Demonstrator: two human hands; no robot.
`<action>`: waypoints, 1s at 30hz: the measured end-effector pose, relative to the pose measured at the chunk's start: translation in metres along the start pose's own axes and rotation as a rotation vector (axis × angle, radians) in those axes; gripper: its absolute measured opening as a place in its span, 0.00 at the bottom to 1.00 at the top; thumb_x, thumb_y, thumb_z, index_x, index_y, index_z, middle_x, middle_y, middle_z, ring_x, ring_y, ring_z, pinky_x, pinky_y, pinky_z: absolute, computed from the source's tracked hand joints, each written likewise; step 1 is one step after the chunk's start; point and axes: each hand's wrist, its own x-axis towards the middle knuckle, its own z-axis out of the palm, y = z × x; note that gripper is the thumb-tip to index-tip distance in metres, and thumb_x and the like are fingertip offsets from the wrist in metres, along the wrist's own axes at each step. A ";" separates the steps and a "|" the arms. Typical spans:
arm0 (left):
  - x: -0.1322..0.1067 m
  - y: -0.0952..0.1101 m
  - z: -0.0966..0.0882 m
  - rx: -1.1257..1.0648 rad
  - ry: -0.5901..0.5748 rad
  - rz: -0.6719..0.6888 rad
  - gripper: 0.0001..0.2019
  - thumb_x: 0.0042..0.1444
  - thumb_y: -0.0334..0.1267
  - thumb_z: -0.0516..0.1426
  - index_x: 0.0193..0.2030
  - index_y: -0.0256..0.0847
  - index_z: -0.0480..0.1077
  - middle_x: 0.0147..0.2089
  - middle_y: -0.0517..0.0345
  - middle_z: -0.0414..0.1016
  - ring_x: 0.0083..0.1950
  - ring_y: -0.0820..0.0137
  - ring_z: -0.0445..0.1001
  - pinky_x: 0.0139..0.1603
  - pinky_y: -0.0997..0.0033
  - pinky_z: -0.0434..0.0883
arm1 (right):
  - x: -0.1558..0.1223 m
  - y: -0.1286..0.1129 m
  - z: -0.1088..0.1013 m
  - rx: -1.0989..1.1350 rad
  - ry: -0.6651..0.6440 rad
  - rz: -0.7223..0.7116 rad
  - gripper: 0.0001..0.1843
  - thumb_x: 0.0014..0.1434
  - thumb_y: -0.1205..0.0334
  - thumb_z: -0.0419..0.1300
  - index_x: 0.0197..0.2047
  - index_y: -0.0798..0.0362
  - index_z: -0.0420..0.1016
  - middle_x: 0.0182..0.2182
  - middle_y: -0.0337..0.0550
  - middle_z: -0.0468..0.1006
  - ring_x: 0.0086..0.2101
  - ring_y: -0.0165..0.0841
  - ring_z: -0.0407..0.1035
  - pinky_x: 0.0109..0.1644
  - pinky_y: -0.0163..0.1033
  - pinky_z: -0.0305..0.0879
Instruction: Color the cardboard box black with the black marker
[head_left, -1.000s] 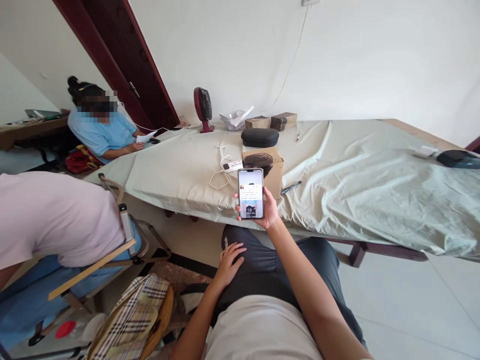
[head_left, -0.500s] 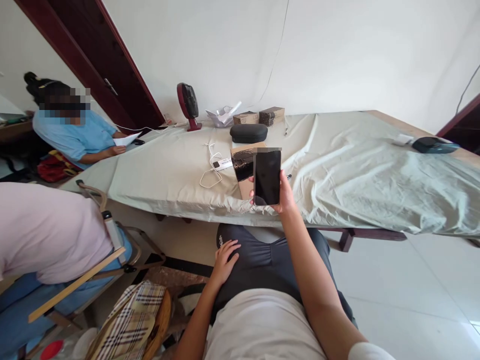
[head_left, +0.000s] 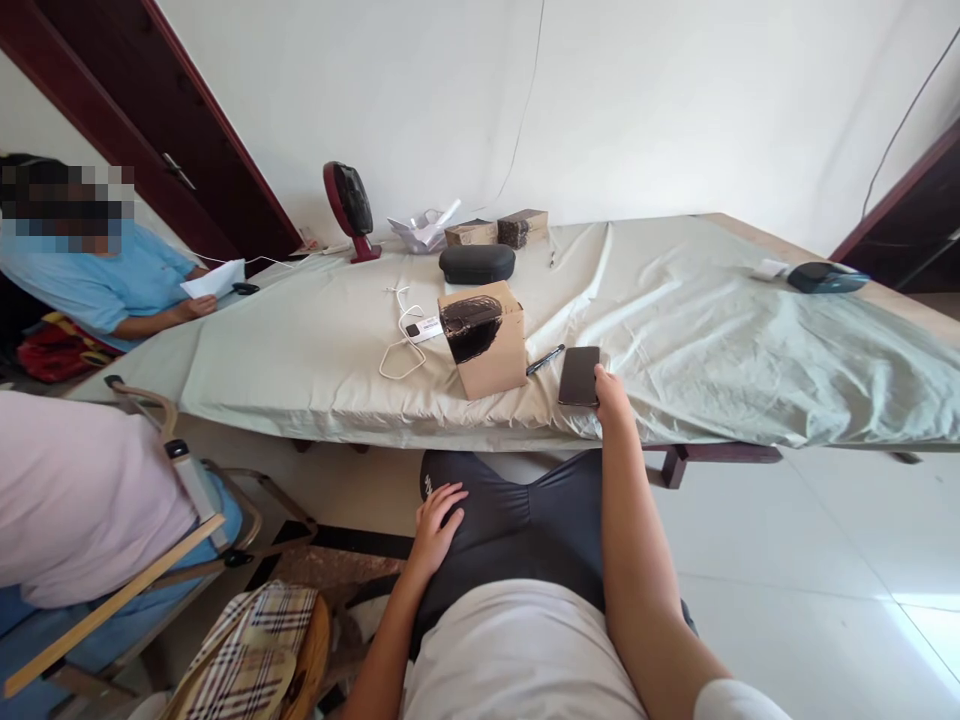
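Observation:
My right hand [head_left: 613, 392] grips the right edge of a dark smartphone [head_left: 580, 377], which is low over the table's front part. My thumb shows at its side, while the other fingers are mostly hidden. Whether the phone touches the cloth I cannot tell. To its left lies a black pen [head_left: 545, 360], beside a cardboard box [head_left: 495, 350] with a black-scribbled face. My left hand [head_left: 437, 525] rests on my thigh, fingers stretched out and holding nothing.
On the cloth-covered table [head_left: 300, 350] are a white cable [head_left: 386, 360], a black case [head_left: 477, 264], smaller boxes [head_left: 523, 228] and a fan [head_left: 349, 212]. A person in blue [head_left: 97, 270] holds paper at the left. Another person's pink top [head_left: 82, 490] and a stool [head_left: 311, 650] are nearby.
My right hand has lowered the smartphone from in front of the box to the right of the pen. The view has shifted slightly right. My left hand stays on my thigh.

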 end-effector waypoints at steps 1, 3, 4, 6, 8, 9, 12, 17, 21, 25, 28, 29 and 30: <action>0.000 0.000 0.000 -0.001 0.002 0.002 0.19 0.69 0.42 0.52 0.60 0.53 0.80 0.70 0.54 0.77 0.76 0.53 0.67 0.77 0.34 0.57 | 0.001 0.003 -0.003 -0.026 0.005 0.030 0.12 0.65 0.53 0.59 0.31 0.50 0.71 0.21 0.39 0.70 0.24 0.37 0.71 0.30 0.45 0.76; 0.001 -0.001 -0.001 -0.004 0.006 0.004 0.19 0.69 0.42 0.53 0.59 0.53 0.80 0.69 0.54 0.77 0.76 0.53 0.67 0.77 0.34 0.58 | 0.002 0.008 -0.007 -0.071 0.019 0.088 0.10 0.63 0.56 0.59 0.32 0.50 0.73 0.21 0.40 0.71 0.26 0.38 0.72 0.31 0.45 0.77; 0.001 -0.002 -0.001 -0.006 0.009 0.005 0.19 0.69 0.42 0.53 0.59 0.52 0.80 0.69 0.54 0.77 0.75 0.53 0.67 0.77 0.34 0.58 | 0.002 0.009 -0.007 -0.090 0.022 0.092 0.08 0.62 0.57 0.59 0.34 0.51 0.74 0.23 0.40 0.73 0.27 0.38 0.72 0.33 0.45 0.77; 0.001 -0.003 -0.001 -0.009 0.016 0.007 0.18 0.69 0.43 0.53 0.59 0.52 0.80 0.69 0.54 0.77 0.75 0.53 0.68 0.77 0.35 0.58 | 0.002 0.010 -0.005 -0.119 0.040 0.062 0.06 0.59 0.59 0.61 0.38 0.51 0.76 0.27 0.41 0.76 0.32 0.38 0.74 0.38 0.44 0.79; 0.001 -0.004 0.000 -0.011 0.023 0.012 0.18 0.69 0.43 0.53 0.58 0.52 0.80 0.68 0.54 0.78 0.75 0.54 0.68 0.78 0.37 0.58 | 0.001 0.007 -0.001 -0.140 0.079 -0.001 0.12 0.57 0.60 0.62 0.44 0.52 0.77 0.34 0.43 0.80 0.39 0.39 0.76 0.46 0.45 0.79; 0.001 -0.004 0.000 -0.012 0.027 0.015 0.18 0.69 0.43 0.52 0.58 0.52 0.80 0.68 0.54 0.78 0.75 0.54 0.68 0.78 0.37 0.59 | 0.000 0.004 0.000 -0.147 0.105 -0.037 0.15 0.56 0.60 0.62 0.47 0.53 0.78 0.39 0.45 0.81 0.44 0.41 0.77 0.51 0.47 0.78; 0.001 -0.004 0.000 -0.016 0.040 0.025 0.18 0.69 0.43 0.52 0.57 0.51 0.80 0.68 0.54 0.79 0.74 0.55 0.69 0.78 0.39 0.59 | -0.003 -0.009 0.000 -0.160 0.192 -0.140 0.26 0.55 0.61 0.61 0.57 0.55 0.75 0.55 0.54 0.80 0.61 0.44 0.71 0.66 0.52 0.69; 0.000 -0.002 -0.001 -0.037 0.058 0.033 0.17 0.68 0.44 0.54 0.57 0.51 0.81 0.67 0.54 0.79 0.73 0.54 0.70 0.77 0.37 0.60 | -0.017 -0.040 -0.012 -0.072 0.199 -0.314 0.24 0.56 0.61 0.59 0.55 0.56 0.79 0.58 0.56 0.81 0.60 0.43 0.75 0.67 0.52 0.68; -0.001 0.005 -0.003 -0.062 0.102 0.052 0.16 0.66 0.45 0.55 0.53 0.51 0.82 0.64 0.54 0.82 0.71 0.54 0.73 0.76 0.38 0.62 | -0.039 -0.070 -0.018 0.103 0.211 -0.456 0.16 0.57 0.59 0.59 0.46 0.53 0.81 0.45 0.48 0.86 0.45 0.39 0.82 0.51 0.46 0.75; 0.000 0.021 -0.007 -0.098 0.173 0.123 0.12 0.65 0.47 0.57 0.41 0.48 0.82 0.53 0.51 0.86 0.61 0.54 0.80 0.68 0.43 0.72 | -0.076 -0.106 -0.014 0.282 0.211 -0.630 0.09 0.59 0.60 0.61 0.39 0.53 0.81 0.34 0.42 0.84 0.35 0.34 0.81 0.41 0.40 0.72; -0.002 0.044 -0.023 -0.133 0.247 0.185 0.12 0.66 0.46 0.58 0.35 0.46 0.79 0.37 0.53 0.84 0.42 0.60 0.82 0.51 0.55 0.80 | -0.115 -0.132 -0.020 0.360 0.264 -0.850 0.06 0.57 0.63 0.63 0.35 0.53 0.81 0.28 0.39 0.79 0.31 0.31 0.77 0.40 0.40 0.70; -0.003 0.054 -0.034 -0.144 0.289 0.203 0.12 0.66 0.46 0.58 0.36 0.45 0.79 0.36 0.53 0.83 0.40 0.61 0.82 0.48 0.56 0.80 | -0.129 -0.140 -0.026 0.373 0.291 -0.906 0.05 0.58 0.63 0.62 0.34 0.52 0.81 0.29 0.38 0.78 0.33 0.32 0.77 0.42 0.41 0.71; -0.004 0.064 -0.048 -0.155 0.331 0.222 0.12 0.67 0.47 0.59 0.37 0.45 0.79 0.36 0.53 0.81 0.40 0.62 0.80 0.47 0.57 0.79 | -0.143 -0.146 -0.034 0.371 0.297 -0.900 0.07 0.61 0.61 0.60 0.37 0.49 0.81 0.32 0.38 0.78 0.37 0.32 0.78 0.44 0.42 0.73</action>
